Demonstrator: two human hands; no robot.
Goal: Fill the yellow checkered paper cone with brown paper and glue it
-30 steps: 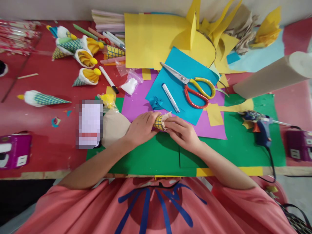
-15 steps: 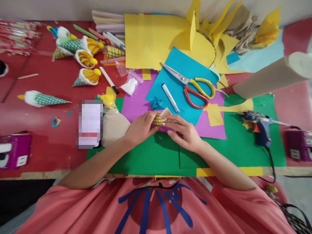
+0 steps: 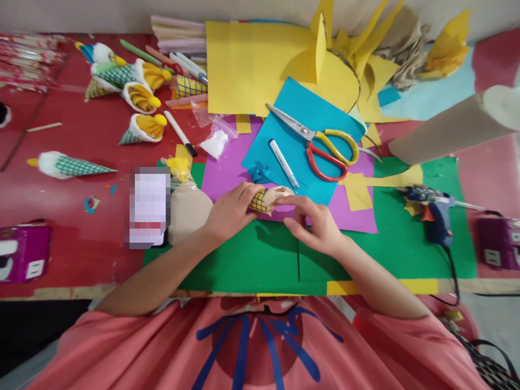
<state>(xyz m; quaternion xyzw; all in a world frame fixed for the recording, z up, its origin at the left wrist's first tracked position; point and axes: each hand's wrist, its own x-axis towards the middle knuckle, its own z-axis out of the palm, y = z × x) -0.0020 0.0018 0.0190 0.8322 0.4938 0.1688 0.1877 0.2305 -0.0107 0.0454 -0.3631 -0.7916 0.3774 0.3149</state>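
**Yellow checked cone in hand, filling partly in**

Yellow paper with a dark grid, rolled to a small cone (image 3: 260, 200), sits over the purple sheet (image 3: 227, 179), just this side of the blue sheet (image 3: 300, 135). Left hand (image 3: 229, 212) is wrapped round the cone's narrow end, fingers closed on it. Beige stuffing (image 3: 280, 194) bulges from the wide mouth. Right hand (image 3: 319, 227) is loosely spread, index finger laid along the stuffing, remaining fingers curled clear of it; it grips nothing.

Progress, judged: cone rolled and holding shape; filling seated but lumpy and proud of the rim. No yellow ball on top, whereas the finished cones (image 3: 142, 127), well left of the blue sheet on the red tabletop (image 3: 81, 249), carry white fluff and a yellow tip. So shaping and topping look outstanding.

On the blue sheet: scissors (image 3: 320, 143) with yellow and red handles, and a white marker (image 3: 283, 163). Glue gun (image 3: 433, 214) lies well right of the blue sheet, on the green sheet (image 3: 264, 260). Brown paper roll (image 3: 450, 130) further right.

Unclear: cone tip hidden under the left palm; the seam not visible. A blurred-out rectangle left of the green sheet cannot be identified. Beige bundle (image 3: 187, 211) behind the left wrist is partly covered. Magenta objects at both frame edges are cut off.
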